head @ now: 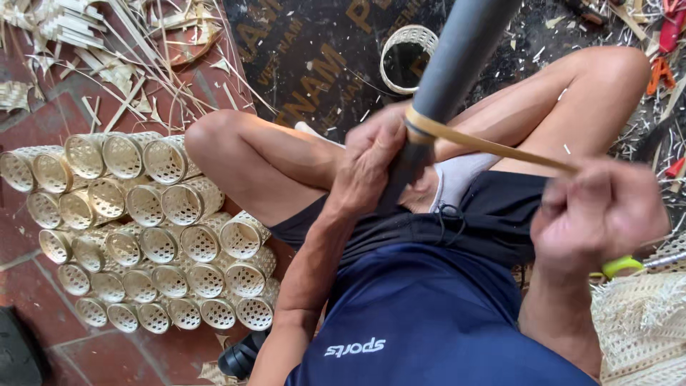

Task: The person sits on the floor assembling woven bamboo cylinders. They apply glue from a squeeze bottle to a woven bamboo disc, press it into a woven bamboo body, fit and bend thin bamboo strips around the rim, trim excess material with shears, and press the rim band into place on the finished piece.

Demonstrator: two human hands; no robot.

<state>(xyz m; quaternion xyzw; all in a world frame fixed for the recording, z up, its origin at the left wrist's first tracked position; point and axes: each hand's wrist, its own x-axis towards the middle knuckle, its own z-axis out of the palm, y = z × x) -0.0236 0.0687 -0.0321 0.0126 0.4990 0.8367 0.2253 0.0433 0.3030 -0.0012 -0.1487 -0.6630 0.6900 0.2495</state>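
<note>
Head view looks down on a person sitting cross-legged on a floor (43, 286) of red tiles. The left hand (368, 161) is closed around a dark grey pipe (457, 57) that slants up from the lap toward the top of the picture, the fingers wrapped over its lower part. A thin bamboo strip (493, 146) is looped around the pipe just above that hand, and it runs out to the right, taut, to the right hand (597, 211). The right hand is clenched in a fist on the far end of the strip; it is blurred, so the exact finger grip cannot be made out. Below this hand a tool with a yellow-green handle (620, 266) lies beside a piece of woven mat (639, 329).

To the left on the floor a stack of small round woven baskets (150, 236) lies on its side, openings facing the camera, packed close together. Loose bamboo slivers (136, 64) are scattered above them. A single woven ring (389, 50) sits on a dark printed sheet (307, 64) beyond the knees.
</note>
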